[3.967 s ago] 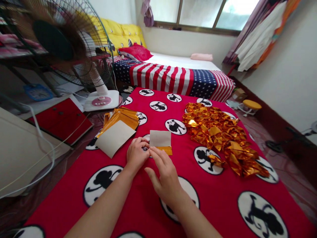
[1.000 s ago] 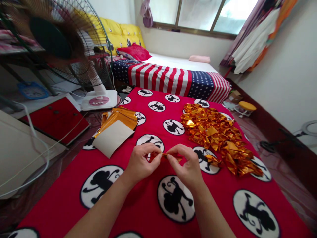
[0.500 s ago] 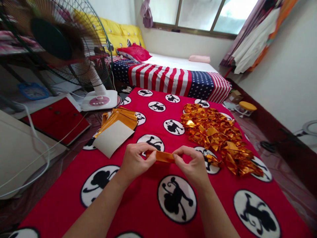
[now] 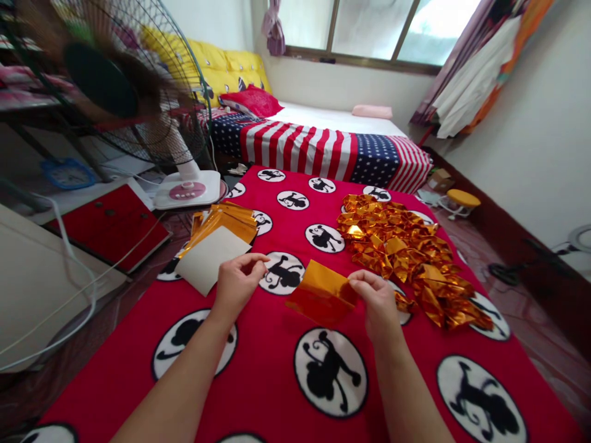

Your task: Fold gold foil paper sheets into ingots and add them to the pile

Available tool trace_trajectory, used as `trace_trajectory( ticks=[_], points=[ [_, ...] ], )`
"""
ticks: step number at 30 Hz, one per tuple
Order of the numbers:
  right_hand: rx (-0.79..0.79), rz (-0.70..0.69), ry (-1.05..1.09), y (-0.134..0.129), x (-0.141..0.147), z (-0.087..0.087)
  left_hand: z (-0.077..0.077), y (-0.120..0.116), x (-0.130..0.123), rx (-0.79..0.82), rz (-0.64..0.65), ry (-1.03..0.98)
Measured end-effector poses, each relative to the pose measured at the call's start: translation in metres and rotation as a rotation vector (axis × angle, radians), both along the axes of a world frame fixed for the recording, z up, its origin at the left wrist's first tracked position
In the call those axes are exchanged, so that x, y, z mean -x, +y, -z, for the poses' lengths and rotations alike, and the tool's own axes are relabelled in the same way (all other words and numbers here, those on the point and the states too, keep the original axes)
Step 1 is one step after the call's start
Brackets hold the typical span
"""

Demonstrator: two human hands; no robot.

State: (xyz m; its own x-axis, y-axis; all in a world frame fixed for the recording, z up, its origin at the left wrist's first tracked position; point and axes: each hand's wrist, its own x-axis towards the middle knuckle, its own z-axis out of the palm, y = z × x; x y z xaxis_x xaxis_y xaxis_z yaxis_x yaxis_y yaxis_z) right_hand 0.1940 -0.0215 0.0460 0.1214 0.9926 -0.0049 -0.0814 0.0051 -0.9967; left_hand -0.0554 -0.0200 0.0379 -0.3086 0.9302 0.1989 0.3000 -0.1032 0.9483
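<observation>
My right hand (image 4: 376,298) pinches the right edge of a creased gold foil sheet (image 4: 322,292), which is partly opened out above the red cloth. To the left of the sheet and apart from it, my left hand (image 4: 241,280) has thumb and fingertips pressed together, with nothing visible between them. Just beyond my left hand lies a pale sheet (image 4: 210,258) on top of a stack of gold foil sheets (image 4: 231,218). Right of the middle spreads a heap of folded gold foil pieces (image 4: 397,240).
The red cloth (image 4: 258,369) with round monkey prints covers the surface under my hands. A running fan (image 4: 184,187) stands at the left. Behind is a bed (image 4: 314,147) with striped and starred covers. A yellow stool (image 4: 462,198) is at the right.
My left hand has let go of the foil and moved left. My right hand has moved slightly right with the foil, which has gone from a narrow folded strip to a wider, opened sheet.
</observation>
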Motion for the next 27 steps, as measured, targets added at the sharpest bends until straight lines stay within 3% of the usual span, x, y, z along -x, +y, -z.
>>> trace_trajectory(
  ticks=[3, 9, 10, 18, 27],
  points=[
    [0.099, -0.032, 0.133, 0.006, -0.002, 0.009, 0.007, 0.010, -0.008, 0.101, 0.105, -0.366],
    [0.076, -0.033, 0.098, 0.012, 0.008, 0.026, -0.001, 0.024, -0.052, 0.214, 0.485, -0.380],
    [0.083, -0.026, 0.109, 0.012, 0.008, 0.030, 0.000, 0.026, -0.057, 0.232, 0.503, -0.391],
    [0.025, 0.095, 0.125, 0.010, 0.014, 0.042, 0.032, 0.030, -0.063, 0.140, 0.211, -0.498],
    [-0.019, 0.059, 0.020, 0.009, 0.020, 0.044, 0.039, 0.028, -0.059, 0.096, 0.252, -0.432]
  ],
)
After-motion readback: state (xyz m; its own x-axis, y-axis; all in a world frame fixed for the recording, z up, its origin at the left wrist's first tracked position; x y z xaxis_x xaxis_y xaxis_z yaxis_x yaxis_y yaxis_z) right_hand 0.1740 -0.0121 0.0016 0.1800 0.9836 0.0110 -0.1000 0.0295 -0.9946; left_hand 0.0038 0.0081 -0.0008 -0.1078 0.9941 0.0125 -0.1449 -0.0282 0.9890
